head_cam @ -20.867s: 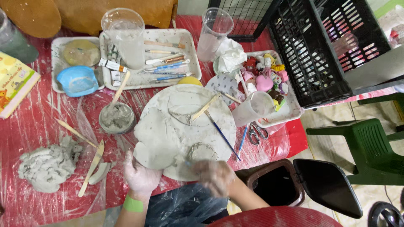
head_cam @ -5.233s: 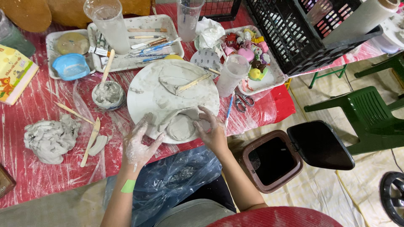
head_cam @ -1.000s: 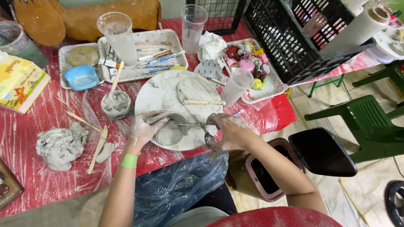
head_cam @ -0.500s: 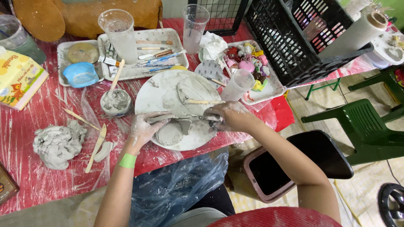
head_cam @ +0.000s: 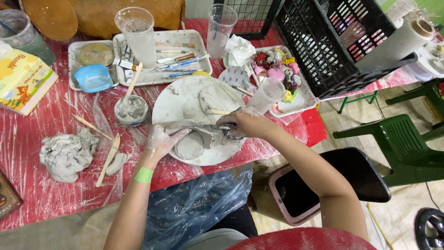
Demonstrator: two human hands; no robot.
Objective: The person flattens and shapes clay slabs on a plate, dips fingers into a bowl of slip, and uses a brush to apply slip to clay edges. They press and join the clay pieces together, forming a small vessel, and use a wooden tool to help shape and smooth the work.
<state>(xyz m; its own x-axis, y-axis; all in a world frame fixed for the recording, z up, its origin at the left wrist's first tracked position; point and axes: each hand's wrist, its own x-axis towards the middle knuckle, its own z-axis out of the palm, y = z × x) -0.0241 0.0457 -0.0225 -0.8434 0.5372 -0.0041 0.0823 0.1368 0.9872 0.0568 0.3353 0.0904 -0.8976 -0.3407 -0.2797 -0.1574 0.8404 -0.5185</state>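
A round white board smeared with grey clay lies on the red plastic-covered table. On its near side are a flat clay disc and a torn clay slab. My left hand, coated in clay and with a green wristband, rests with fingers spread on the slab's left end. My right hand grips a thin metal tool whose blade lies across the slab toward my left hand. Its handle is hidden in my fingers.
A clay lump and wooden modelling sticks lie at left. Behind the board are a slip bowl, a tool tray, two plastic cups, a tray of small coloured figures and a black crate. A bin and a green chair stand at right.
My right hand has shifted a little left over the board with the tool. My left hand stays on the clay. Earlier the slab was larger and undivided.
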